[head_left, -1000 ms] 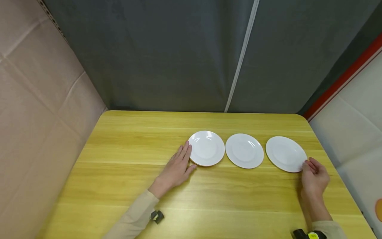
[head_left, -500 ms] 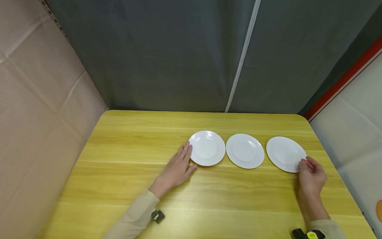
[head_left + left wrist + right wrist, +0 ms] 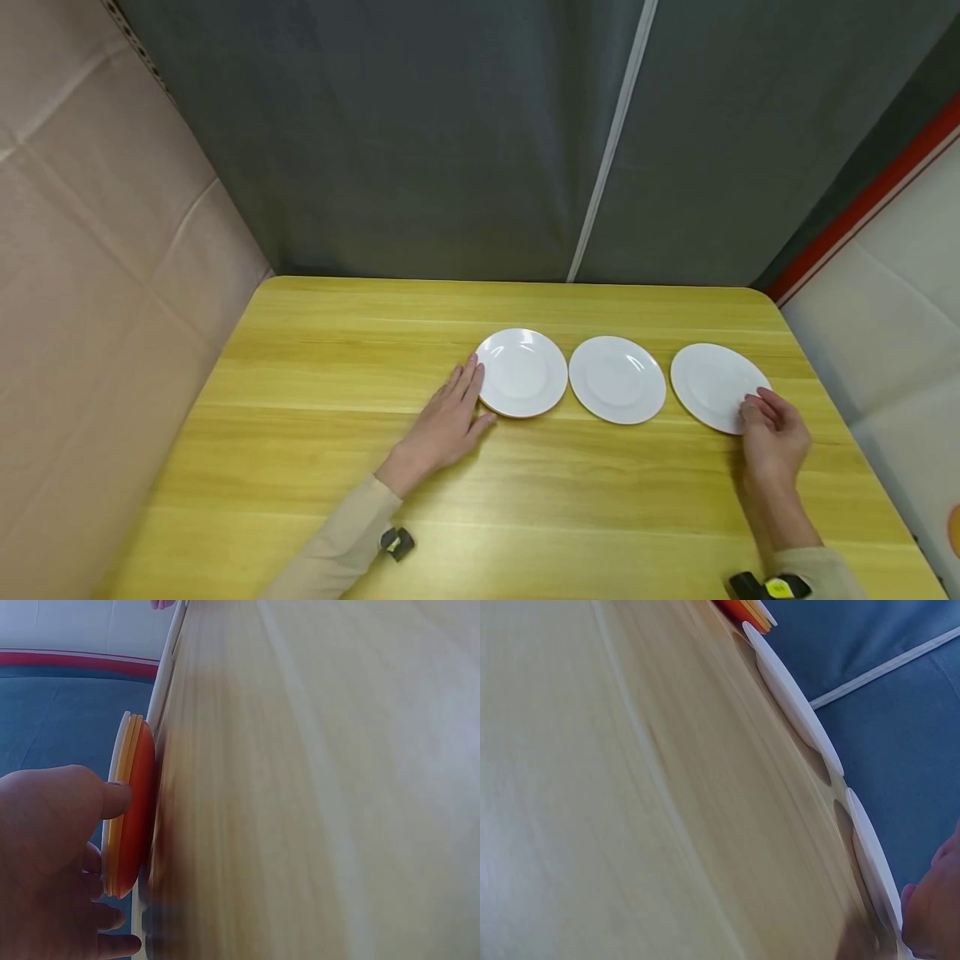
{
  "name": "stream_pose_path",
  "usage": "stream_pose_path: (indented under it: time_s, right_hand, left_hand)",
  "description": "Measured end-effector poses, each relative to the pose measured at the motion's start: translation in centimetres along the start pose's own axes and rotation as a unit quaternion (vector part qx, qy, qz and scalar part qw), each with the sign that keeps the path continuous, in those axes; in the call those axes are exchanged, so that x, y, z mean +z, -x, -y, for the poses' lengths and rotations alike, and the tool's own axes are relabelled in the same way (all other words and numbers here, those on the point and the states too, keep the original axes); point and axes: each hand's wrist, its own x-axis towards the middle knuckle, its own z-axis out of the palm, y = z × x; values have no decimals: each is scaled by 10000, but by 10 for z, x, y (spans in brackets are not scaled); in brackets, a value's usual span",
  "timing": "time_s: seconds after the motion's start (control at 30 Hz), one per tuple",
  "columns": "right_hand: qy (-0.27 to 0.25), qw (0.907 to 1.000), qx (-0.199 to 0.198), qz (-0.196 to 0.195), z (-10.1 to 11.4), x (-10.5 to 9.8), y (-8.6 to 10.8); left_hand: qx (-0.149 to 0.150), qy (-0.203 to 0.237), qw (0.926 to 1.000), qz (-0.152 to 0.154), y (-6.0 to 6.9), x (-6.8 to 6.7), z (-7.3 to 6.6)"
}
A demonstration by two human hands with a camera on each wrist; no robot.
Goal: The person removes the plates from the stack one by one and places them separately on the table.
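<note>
Three white plate faces line the table: left (image 3: 522,372), middle (image 3: 617,379) and right (image 3: 712,383). The left one tops a stack, whose orange layers (image 3: 121,847) and red bottom dish (image 3: 139,802) show in the left wrist view. My left hand (image 3: 442,429) touches the stack's left side with fairly straight fingers, the thumb at its near side. Loosely curled, my right hand (image 3: 776,446) is at the right plate's near right rim, its fingers partly over the plate. In the right wrist view this hand (image 3: 934,907) is cut off beside the plate (image 3: 874,862).
The wooden table (image 3: 585,500) extends in front of the plates. A dark grey curtain (image 3: 420,150) hangs behind its far edge. Pale panels stand at the left (image 3: 97,250) and right (image 3: 885,333), with a red strip (image 3: 870,196) at the right.
My right hand has shifted a little left along the right plate's rim, its fingers now farther over the plate. The plates and my left hand look practically still.
</note>
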Motion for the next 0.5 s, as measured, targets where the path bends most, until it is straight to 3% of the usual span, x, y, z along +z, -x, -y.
stream_pose_path:
  time_s: [0.5]
  right_hand:
    - [74, 9995, -112, 292, -2, 9, 9]
  left_hand:
    - [44, -17, 10000, -68, 0, 0, 0]
